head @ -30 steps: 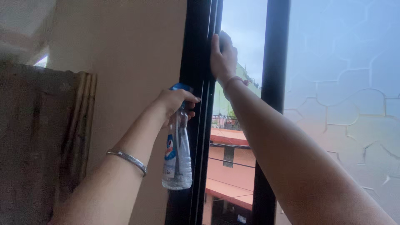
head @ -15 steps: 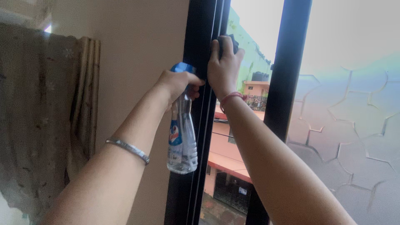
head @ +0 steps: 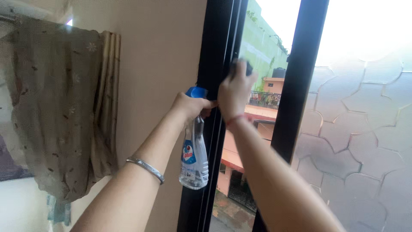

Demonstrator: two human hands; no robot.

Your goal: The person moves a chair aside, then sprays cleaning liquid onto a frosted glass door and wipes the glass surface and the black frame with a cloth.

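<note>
Head view, from nine o'clock: your left hand point(head: 189, 106) grips the clear blue-capped plastic spray bottle point(head: 194, 159), hanging beside the black metal window frame point(head: 216, 51). Your right hand point(head: 235, 92), pressing a dark cloth point(head: 242, 66) there, has slid lower, so wiping proceeds downward.

Your left hand point(head: 189, 107) grips a clear, glossy plastic spray bottle point(head: 194, 159) with a blue plastic head. Your right hand point(head: 234, 92) presses a dark cloth point(head: 240, 67) on the smooth black metal window frame point(head: 214, 51). To the right, the glass pane point(head: 369, 129) is frosted and textured; far left hangs a matt fabric curtain point(head: 64, 107).
</note>
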